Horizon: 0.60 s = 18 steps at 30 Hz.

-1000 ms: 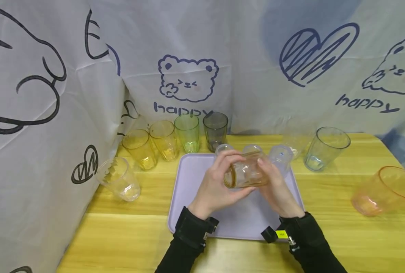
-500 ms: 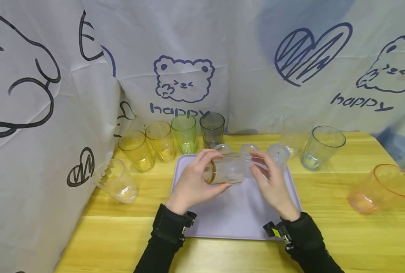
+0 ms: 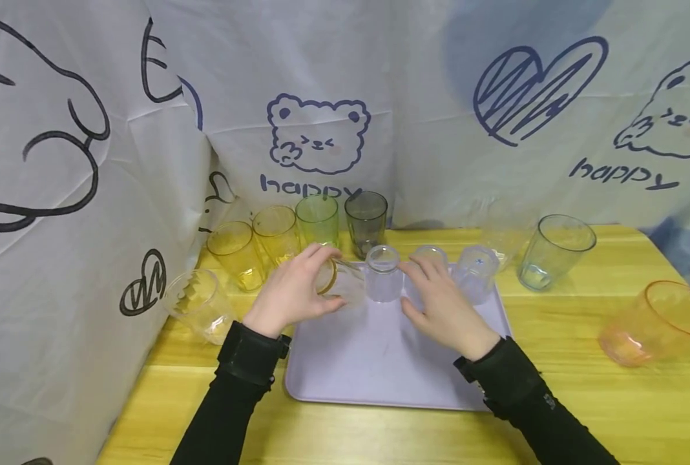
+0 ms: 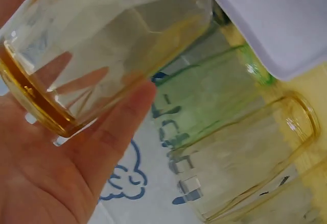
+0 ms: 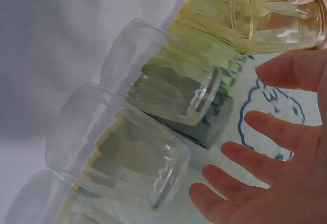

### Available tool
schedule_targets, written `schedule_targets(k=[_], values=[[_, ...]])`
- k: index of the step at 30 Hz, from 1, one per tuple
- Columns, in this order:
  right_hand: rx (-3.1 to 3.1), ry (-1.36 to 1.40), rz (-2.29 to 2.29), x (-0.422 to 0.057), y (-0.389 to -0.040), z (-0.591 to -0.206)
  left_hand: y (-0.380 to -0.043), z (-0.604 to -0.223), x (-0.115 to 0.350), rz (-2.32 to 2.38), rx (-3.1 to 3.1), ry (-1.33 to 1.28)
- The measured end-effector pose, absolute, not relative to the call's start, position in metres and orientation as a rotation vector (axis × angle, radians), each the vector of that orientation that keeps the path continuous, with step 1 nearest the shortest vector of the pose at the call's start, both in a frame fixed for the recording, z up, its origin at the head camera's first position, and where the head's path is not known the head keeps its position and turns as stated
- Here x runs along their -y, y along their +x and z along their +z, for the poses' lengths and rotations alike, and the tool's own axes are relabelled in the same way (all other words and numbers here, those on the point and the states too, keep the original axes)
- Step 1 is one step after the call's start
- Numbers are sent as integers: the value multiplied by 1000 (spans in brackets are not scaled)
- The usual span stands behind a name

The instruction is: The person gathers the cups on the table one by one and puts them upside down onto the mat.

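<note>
My left hand (image 3: pixel 295 284) grips an amber-tinted glass (image 4: pixel 127 25) near its thick base, the glass lying sideways above the left part of a lilac tray (image 3: pixel 391 381). In the left wrist view, the thumb lies along the faceted side. Fingers spread, my right hand (image 3: pixel 446 307) hovers over the tray and holds nothing. It is nearest to a row of clear glasses standing upside down along the tray's back: a left one (image 3: pixel 384 284), a middle one (image 5: pixel 120 152) partly hidden by the hand in the head view, and a right one (image 3: pixel 477 274).
Behind the tray stand two yellow glasses (image 3: pixel 237 258), a green glass (image 3: pixel 318 219) and a grey glass (image 3: pixel 366 223). A clear glass (image 3: pixel 202 303) is at left. On the right are a bluish glass (image 3: pixel 554 255) and an orange glass (image 3: pixel 641 329). Printed cloth (image 3: pixel 426 129) hangs behind.
The left hand has carried the amber glass leftward over the tray. My right hand has let go of the glass and moved a little left, palm down, near the clear glasses.
</note>
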State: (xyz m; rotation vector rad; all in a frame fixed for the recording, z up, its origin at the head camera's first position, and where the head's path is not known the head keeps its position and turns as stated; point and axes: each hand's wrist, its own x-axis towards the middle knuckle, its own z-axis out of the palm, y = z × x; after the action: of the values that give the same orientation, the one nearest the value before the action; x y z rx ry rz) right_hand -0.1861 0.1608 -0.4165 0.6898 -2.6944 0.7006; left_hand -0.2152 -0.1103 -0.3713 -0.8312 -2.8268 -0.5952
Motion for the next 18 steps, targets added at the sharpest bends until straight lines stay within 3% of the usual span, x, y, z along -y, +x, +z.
schedule_targets(k=[18], values=[[2722, 756, 444, -155, -206, -428, -269, -401, 92, -346, 3113, -711]])
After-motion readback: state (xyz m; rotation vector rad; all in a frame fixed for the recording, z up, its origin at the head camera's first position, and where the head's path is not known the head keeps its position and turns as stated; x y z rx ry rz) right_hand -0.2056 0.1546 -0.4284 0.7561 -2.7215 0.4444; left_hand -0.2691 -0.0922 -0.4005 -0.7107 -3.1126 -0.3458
